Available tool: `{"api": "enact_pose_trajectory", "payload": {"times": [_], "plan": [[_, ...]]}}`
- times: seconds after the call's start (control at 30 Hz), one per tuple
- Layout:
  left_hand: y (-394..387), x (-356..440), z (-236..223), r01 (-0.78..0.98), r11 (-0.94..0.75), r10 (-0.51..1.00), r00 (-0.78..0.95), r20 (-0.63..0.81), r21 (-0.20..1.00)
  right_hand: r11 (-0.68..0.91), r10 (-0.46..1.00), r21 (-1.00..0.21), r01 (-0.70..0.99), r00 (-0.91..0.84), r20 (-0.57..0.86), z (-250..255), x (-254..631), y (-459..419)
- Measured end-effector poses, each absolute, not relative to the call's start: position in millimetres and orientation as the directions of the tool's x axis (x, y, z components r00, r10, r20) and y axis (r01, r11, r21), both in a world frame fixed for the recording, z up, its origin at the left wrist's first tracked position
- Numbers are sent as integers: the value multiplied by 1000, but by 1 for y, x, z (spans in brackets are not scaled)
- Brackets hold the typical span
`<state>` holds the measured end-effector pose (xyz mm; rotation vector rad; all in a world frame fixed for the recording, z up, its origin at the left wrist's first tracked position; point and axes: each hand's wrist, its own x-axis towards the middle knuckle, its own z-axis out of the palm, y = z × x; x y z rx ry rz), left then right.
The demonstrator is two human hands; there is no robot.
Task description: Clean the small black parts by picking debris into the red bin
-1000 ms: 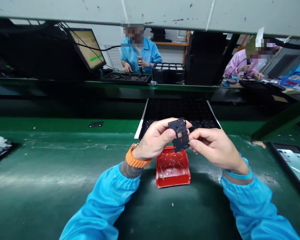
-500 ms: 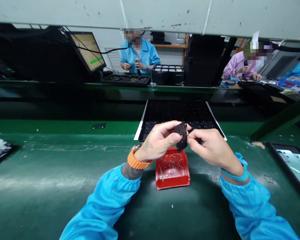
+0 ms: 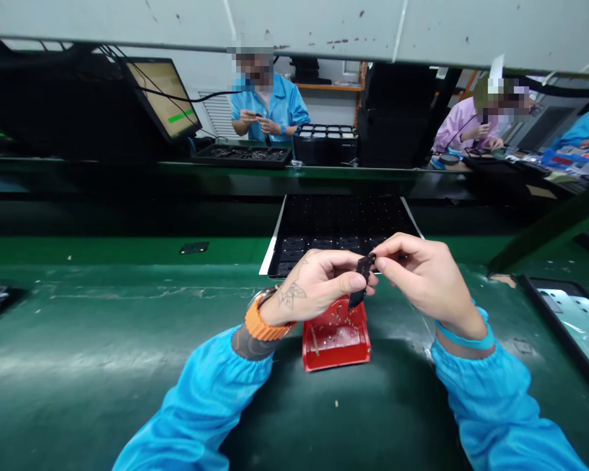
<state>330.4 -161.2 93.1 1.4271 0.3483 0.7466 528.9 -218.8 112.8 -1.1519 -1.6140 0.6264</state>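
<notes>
"Beyond the red bin (image 3: 336, 358), our left hand (image 3: 317, 286) is gripping the black part (image 3: 357, 299); our right hand (image 3: 419, 271) is pinching its upper end narrowly."

"So we're seemingly midway on this one, not setting it down yet. A flat black piece (image 3: 195, 248) is lying loose leftward; the tray (image 3: 343, 212) is looking too dark for counting what's done."

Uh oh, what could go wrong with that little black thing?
The left hand holds the black part up off the table, so it might slip and fall. The right hand pinches at its top end; a hard push might twist it loose. A tiny bit lies outside the red bin and might get lost.
</notes>
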Motion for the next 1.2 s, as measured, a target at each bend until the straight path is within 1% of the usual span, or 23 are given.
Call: {"api": "enact_pose_trajectory", "payload": {"times": [0.17, 0.3, 0.43, 0.63, 0.73, 0.93, 1.07, 1.2], "plan": [[-162, 330, 96, -149, -89, 707, 687, 168, 985, 350, 929, -871, 344, -12, 369, 109, 530, -217], [-163, 330, 100, -78, -115, 719, 681, 137, 990, 347, 936, -894, 283, -41, 350, 111, 530, -215], [-162, 329, 101, -66, -84, 723, 683, 107, 994, 356, 933, -909, 214, -31, 358, 112, 526, -212], [-162, 330, 101, -66, -102, 732, 671, 120, 993, 342, 940, -936, 89, -32, 340, 110, 522, -208], [-162, 331, 102, -55, -104, 726, 678, 114, 993, 333, 943, -939, 86, -40, 331, 109, 521, -208], [-161, 330, 102, -81, -59, 727, 680, 99, 995, 340, 940, -932, 126, -15, 341, 108, 518, -209], [-160, 329, 103, -72, -64, 727, 680, 96, 995, 338, 941, -928, 160, -27, 338, 108, 519, -208], [-159, 328, 103, -70, -56, 713, 696, 89, 996, 304, 952, -947, 100, -70, 298, 109, 523, -207]]}}
